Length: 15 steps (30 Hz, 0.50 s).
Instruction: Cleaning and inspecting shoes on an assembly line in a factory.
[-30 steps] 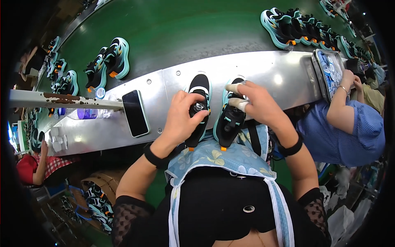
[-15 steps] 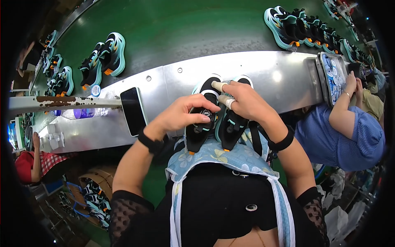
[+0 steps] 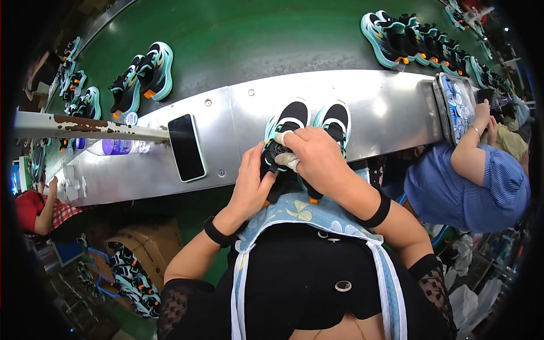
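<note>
A pair of black sneakers with white and mint soles stands side by side before me, toes pointing away, at the near edge of a metal ledge. On the outer side of the left sneaker (image 3: 295,110), my left hand (image 3: 245,184) is closed around the collar, its thumb by the heel. My right hand (image 3: 317,156), two fingers wrapped in pale finger covers, reaches across and grips the same shoe at the tongue, by a dark round piece there. Its fingertips partly hide that piece. Beside it, the right sneaker (image 3: 334,116) is partly covered by my right hand.
A phone (image 3: 187,147) lies on the metal ledge (image 3: 391,107), near a painted bar (image 3: 90,126) and a plastic bottle (image 3: 116,147). More sneakers (image 3: 156,71) stand on the green surface. At right, a person in blue stripes (image 3: 464,187) sits beside a tray of small round items (image 3: 453,107).
My left hand has moved down from above the left sneaker to hold its side. My right hand has shifted left and nearer, from between the toes onto the left sneaker's tongue.
</note>
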{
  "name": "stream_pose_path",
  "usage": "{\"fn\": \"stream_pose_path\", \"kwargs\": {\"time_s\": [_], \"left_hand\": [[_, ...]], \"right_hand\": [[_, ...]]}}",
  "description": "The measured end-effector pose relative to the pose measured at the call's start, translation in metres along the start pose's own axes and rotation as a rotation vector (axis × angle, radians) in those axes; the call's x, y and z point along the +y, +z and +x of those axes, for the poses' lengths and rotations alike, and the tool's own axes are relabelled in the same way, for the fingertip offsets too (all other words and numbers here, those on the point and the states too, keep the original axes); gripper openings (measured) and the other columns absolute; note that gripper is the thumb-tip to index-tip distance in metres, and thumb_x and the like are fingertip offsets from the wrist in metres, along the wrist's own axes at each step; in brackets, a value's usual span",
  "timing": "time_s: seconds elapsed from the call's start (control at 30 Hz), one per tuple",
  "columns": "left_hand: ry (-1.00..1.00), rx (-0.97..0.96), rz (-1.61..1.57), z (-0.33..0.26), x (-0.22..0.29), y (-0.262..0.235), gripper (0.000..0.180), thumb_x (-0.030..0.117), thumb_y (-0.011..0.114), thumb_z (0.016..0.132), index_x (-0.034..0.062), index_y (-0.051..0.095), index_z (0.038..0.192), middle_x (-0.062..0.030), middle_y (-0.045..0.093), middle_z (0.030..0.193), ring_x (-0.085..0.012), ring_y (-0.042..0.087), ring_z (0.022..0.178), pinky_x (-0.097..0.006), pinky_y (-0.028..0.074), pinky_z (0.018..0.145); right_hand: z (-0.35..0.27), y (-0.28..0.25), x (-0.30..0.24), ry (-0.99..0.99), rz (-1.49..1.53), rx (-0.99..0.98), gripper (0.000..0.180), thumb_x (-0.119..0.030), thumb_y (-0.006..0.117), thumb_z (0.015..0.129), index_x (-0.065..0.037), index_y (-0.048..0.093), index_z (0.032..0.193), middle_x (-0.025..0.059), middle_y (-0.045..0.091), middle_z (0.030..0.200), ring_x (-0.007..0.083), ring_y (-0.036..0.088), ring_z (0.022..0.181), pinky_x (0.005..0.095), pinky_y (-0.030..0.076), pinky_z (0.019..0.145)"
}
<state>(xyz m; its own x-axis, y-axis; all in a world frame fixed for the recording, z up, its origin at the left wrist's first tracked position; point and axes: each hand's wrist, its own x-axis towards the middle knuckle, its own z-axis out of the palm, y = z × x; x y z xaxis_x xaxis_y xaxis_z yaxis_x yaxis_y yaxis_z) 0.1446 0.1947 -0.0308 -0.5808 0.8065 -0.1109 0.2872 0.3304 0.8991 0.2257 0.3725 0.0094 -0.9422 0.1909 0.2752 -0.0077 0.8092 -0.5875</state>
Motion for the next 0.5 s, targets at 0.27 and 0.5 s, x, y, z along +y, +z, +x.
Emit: {"fn": "stream_pose_path", "kwargs": {"time_s": [0.27, 0.5], "left_hand": [[0.478, -0.279, 0.485, -0.02, 0.032, -0.013, 0.06, 0.015, 0.071, 0.075, 0.0199, 0.056, 0.133, -0.0084, 0.057, 0.104, -0.0266, 0.051, 0.109, -0.042, 0.034, 0.09], [0.667, -0.306, 0.635, 0.05, 0.048, 0.039, 0.043, 0.016, 0.071, 0.071, 0.0261, 0.065, 0.111, -0.0038, 0.057, 0.086, -0.0223, 0.054, 0.094, -0.041, 0.032, 0.08]], "right_hand": [[-0.032, -0.097, 0.043, 0.46, 0.45, 0.061, 0.027, -0.006, 0.061, 0.092, -0.003, 0.065, 0.119, 0.0037, 0.065, 0.105, 0.0109, 0.058, 0.094, 0.0255, 0.046, 0.085], [-0.063, -0.098, 0.074, 0.551, 0.428, -0.097, 0.02, -0.011, 0.062, 0.092, -0.004, 0.068, 0.109, 0.0106, 0.068, 0.099, 0.0163, 0.063, 0.092, 0.0298, 0.049, 0.083]]}}
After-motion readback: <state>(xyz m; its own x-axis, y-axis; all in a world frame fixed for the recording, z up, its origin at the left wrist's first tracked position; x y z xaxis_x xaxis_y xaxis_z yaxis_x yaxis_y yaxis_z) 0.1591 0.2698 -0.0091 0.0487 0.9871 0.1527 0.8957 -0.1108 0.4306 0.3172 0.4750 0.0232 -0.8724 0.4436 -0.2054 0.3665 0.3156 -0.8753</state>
